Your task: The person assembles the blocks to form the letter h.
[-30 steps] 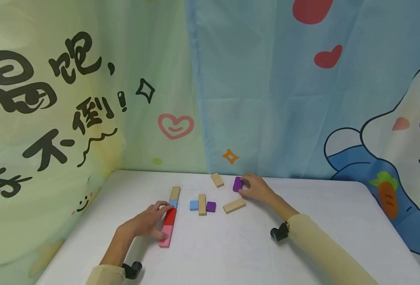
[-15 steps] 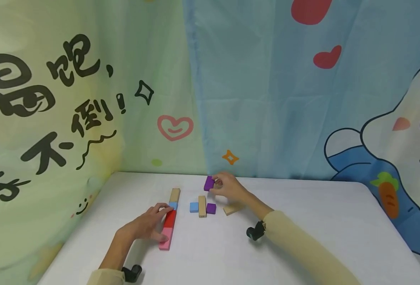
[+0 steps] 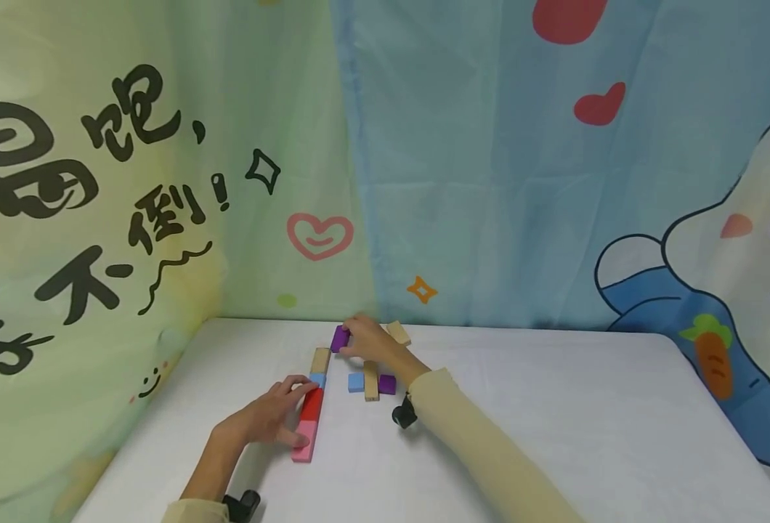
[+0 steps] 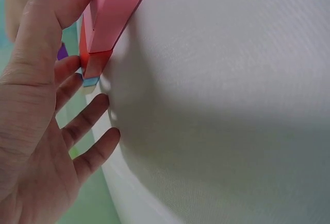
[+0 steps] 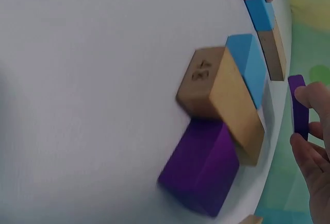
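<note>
My left hand (image 3: 264, 414) rests at a row of blocks, its thumb on the pink block (image 3: 304, 455) and its index fingertip by the red block (image 3: 312, 404) and blue block (image 3: 318, 379). The other fingers extend loosely in the left wrist view. A wooden block (image 3: 320, 360) ends the row at the far side. Between thumb and fingers my right hand (image 3: 368, 340) pinches a purple block (image 5: 299, 105), held just beyond that wooden end. Closer to me, a numbered wooden block (image 5: 234, 105) stands between a blue block (image 5: 247, 62) and another purple block (image 5: 201, 165).
Behind the right hand another wooden block (image 3: 398, 332) lies near the back of the white table (image 3: 555, 436). The right sleeve (image 3: 463, 428) covers part of the tabletop. A printed curtain (image 3: 463, 181) hangs along the table's back edge.
My right hand has carried the purple block leftward from the back right to the far end of the row. The right sleeve now covers the angled wooden block. The left hand stays put.
</note>
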A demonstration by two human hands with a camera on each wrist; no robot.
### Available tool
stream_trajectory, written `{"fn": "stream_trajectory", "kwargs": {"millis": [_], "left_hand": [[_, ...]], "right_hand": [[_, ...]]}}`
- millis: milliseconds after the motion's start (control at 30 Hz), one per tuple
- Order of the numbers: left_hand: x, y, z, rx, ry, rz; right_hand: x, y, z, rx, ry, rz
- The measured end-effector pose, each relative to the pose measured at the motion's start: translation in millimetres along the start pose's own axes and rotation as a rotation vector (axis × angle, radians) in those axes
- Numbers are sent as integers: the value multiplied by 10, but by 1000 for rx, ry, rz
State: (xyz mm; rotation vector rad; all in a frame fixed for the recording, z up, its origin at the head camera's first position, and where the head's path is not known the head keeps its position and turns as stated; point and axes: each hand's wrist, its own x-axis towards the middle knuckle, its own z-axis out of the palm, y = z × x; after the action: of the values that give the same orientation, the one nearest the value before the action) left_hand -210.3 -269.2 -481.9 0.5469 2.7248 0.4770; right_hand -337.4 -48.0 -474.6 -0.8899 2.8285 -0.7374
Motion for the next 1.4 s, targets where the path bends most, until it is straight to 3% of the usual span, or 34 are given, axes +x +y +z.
{"fn": "stream_trajectory", "kwargs": {"millis": [233,467,833,1033,1267,1333,1400], "left_hand": [[-11,-8,1,16,1,17],[-11,-6,5,8,-2,2],[-15,3,-6,8,-3,4],[-16,18,-7,12,-4,3],[-24,15,-31,19,-3,27],[-24,9,-24,16,1,38],[-21,-1,-11,14,2,39]], "right_hand": [[151,-79,119,18,69,73],[251,-123,233,4,78,28],[319,-147,277,25,24,69],[318,-128,338,101,29,26],[323,-181,363,53,86,15],[334,-197,354,13,55,5],[346,-219,353,-35,-31,22]]}}
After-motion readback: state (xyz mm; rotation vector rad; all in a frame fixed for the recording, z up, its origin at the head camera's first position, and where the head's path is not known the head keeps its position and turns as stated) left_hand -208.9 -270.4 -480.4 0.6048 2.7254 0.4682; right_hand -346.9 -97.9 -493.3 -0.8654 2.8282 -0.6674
